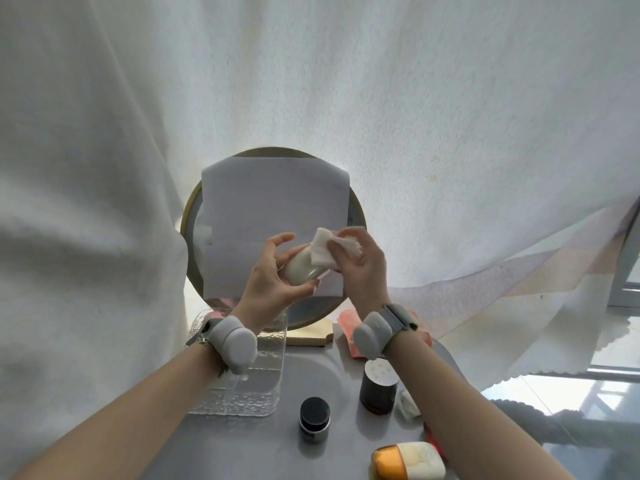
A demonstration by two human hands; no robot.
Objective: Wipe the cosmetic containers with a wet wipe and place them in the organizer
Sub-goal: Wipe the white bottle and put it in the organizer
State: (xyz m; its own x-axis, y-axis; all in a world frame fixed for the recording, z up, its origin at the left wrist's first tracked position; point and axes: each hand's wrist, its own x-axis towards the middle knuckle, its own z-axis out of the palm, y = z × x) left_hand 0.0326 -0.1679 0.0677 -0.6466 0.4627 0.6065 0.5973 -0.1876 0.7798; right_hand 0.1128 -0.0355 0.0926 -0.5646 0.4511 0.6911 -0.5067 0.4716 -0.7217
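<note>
Both hands are up above the counter, in front of a round mirror with a paper sheet over it. The left hand grips a cream bottle, fingers curled round its body. The bottle lies tilted, long axis running from lower left up to the right, top end under the wet wipe. The right hand pinches that wipe against the bottle's upper end. The clear organizer sits on the counter below the left wrist. Near it stand a black-lidded jar and a dark bottle, and an orange-capped tube lies at the bottom edge.
</note>
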